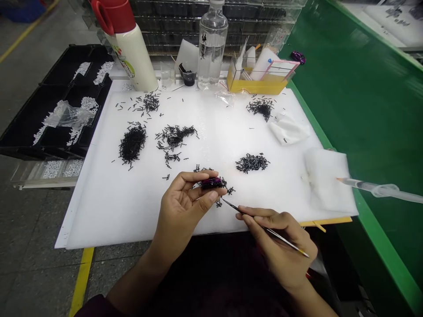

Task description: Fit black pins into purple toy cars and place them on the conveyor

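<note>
My left hand (181, 211) holds a small black and magenta part (211, 183) between thumb and fingertips, just above the white foam board (109, 215). My right hand (277, 242) grips a thin pointed tool (264, 226), like a fine brush with a dark tip, and that tip comes close to the held part without clearly touching it. Several heaps of tiny black pieces lie on the board, the nearest (251, 163) to the right of my hands and another (132, 143) to the left.
A white bottle with a red cap (132, 48), a clear bottle (212, 44) and a yellow holder of supplies (257, 83) stand beyond the board. White wipes and a plastic pipette (370, 188) lie right. A black tray of white pieces (66, 105) sits left.
</note>
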Tool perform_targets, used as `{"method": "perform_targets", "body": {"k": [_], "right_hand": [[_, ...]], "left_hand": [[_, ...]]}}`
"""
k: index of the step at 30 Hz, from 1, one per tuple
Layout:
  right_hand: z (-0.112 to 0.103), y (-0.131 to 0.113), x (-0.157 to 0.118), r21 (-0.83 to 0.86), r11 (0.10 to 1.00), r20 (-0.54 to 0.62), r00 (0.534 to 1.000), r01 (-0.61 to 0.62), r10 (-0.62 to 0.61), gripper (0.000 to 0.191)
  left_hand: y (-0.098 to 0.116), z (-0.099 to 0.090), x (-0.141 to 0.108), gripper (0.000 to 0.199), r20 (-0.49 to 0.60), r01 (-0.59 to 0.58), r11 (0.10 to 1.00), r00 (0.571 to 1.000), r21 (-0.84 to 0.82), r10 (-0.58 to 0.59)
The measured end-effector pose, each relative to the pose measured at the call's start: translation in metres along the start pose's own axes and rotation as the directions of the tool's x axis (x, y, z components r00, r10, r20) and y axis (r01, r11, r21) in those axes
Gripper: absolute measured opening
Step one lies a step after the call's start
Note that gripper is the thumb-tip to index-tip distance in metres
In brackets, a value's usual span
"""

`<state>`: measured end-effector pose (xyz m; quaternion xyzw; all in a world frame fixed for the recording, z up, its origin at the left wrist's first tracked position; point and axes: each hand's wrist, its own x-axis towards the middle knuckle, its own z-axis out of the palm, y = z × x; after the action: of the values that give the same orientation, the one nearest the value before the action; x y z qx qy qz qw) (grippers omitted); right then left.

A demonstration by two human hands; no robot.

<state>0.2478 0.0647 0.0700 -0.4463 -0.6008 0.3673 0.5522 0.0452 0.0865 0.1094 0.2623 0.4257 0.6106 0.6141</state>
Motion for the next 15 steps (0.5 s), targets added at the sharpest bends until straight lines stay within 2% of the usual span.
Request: {"method": "perform_targets", "body": {"k": [4,7,11,15], "right_hand": [[-0.001,-0.008,0.004,0.201,0.979,-0.137,0.989,-0.028,0.056,0.021],[-0.003,-0.011,0.005,0.285,0.958,-0.145,0.987,-0.022,0.066,0.020],[-0.006,-0.012,0.002,0.185,0.982,-0.138,0.990,0.041,-0.015,0.020],[-0.015,-0.016,-0.005,0.045,0.999,-0.125,0.992,0.016,-0.010,0.027]], "left_hand": [[-0.001,0.007,-0.002,0.028,-0.021,0.002,1.000,1.000,-0.009,-0.003],[-0.004,0.015,-0.004,0.031,0.008,0.057,0.997,0.998,-0.045,-0.057],[-0.007,0.020,-0.003,0.028,0.031,0.111,0.988,0.994,-0.105,-0.108],[-0.005,0.021,0.000,0.029,0.039,0.162,0.979,0.987,-0.123,-0.158]]}}
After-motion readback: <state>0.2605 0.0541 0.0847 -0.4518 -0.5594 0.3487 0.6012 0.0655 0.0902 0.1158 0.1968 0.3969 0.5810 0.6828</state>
